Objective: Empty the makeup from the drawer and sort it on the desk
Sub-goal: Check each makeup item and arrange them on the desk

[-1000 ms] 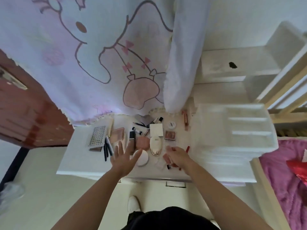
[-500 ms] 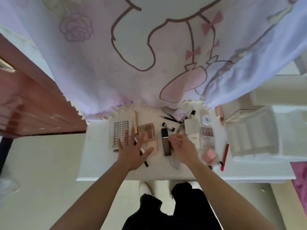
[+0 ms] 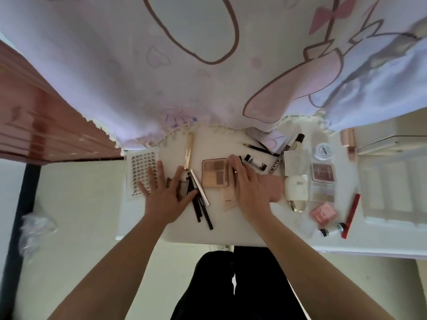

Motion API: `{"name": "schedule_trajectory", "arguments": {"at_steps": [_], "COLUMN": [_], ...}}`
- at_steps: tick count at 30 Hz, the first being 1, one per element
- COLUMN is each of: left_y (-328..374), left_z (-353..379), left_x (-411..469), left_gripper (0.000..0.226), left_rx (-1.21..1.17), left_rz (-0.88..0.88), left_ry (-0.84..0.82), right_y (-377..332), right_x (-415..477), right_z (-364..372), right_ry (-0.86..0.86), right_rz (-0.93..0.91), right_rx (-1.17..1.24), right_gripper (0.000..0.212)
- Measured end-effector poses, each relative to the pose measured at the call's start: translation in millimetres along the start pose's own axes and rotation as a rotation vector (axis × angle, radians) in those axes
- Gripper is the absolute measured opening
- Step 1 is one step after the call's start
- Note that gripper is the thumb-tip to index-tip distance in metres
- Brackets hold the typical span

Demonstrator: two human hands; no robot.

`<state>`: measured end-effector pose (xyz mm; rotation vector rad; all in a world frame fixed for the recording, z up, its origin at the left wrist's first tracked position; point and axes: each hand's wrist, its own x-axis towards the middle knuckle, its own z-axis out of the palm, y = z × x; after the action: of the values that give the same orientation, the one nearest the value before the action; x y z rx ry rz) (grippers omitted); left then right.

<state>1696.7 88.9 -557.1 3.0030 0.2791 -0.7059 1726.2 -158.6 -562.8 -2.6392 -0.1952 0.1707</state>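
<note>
I note the palette (image 3: 213, 173) at mid-desk (image 3: 233, 229). Right hand (image 3: 249, 188) lies flat on its right edge, fingers straight, grasping nothing. Left hand (image 3: 165, 197) rests splayed and released, with its thumb on the black pencils (image 3: 198, 214) and its fingers on the lash sheet (image 3: 141, 165). A white tray (image 3: 392, 192) stands far right.

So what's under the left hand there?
The left hand spreads open over an edge of the lash sheet and a small dark palette; its palm hides the rest of that palette.
</note>
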Motion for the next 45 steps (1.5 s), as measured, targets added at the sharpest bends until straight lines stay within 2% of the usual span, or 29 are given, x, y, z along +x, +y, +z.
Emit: {"name": "schedule_trajectory", "arguments": {"at_steps": [6,9,15,19,22,25,27,29,32,35,38,41,45], "left_y": [-17.9,-18.4,-20.3,-16.6,5.6,43.4,75.9,105.0,121.3,112.3,97.1,84.9,84.5], "left_z": [10.1,11.8,17.3,20.8,17.7,14.0,12.0,13.1,11.1,9.6,7.9,6.5,7.5], "left_x": [7.4,8.8,8.4,5.3,0.5,0.1,5.7,13.4,26.8,34.4,36.9,41.3,42.6], "left_gripper": [0.09,0.091,0.092,0.091,0.082,0.073,0.073,0.07,0.065,0.067,0.072,0.078,0.082], "left_rx": [0.042,0.046,0.018,-0.041,-0.256,-0.236,-0.173,-0.1,-0.088,-0.133,-0.134,-0.098,-0.076], "left_rz": [-0.001,-0.013,-0.004,-0.008,-0.055,0.142,0.311,0.413,0.35,0.21,0.175,0.165,0.171], "left_ry": [0.034,0.018,0.06,0.089,0.215,0.335,0.304,0.265,0.252,0.23,0.196,0.146,0.16], "right_y": [-3.0,-6.2,-14.0,-9.6,18.8,60.5,82.3,94.7,94.7,86.3,77.3,73.7,77.8], "right_x": [36.5,51.4,67.2,42.7,7.0,-22.4,-30.3,-30.3,-24.3,-17.3,-6.5,1.0,0.4], "right_z": [0.1,-0.6,-0.2,-13.3,-23.6,-32.6,-38.6,-41.1,-39.1,-34.7,-31.3,-30.4,-28.0], "right_ry": [0.037,0.006,0.037,0.19,0.325,0.271,0.189,0.078,-0.018,-0.071,-0.102,-0.123,-0.061], "right_rz": [-0.074,-0.033,0.05,0.068,0.084,0.257,0.408,0.485,0.405,0.258,0.133,0.084,0.077], "right_rx": [-0.039,-0.058,-0.033,0.011,-0.054,-0.089,-0.066,-0.069,-0.113,-0.165,-0.178,-0.173,-0.156], "right_gripper": [0.061,0.068,0.059,0.057,0.058,0.067,0.073,0.075,0.073,0.071,0.069,0.07,0.07]}}
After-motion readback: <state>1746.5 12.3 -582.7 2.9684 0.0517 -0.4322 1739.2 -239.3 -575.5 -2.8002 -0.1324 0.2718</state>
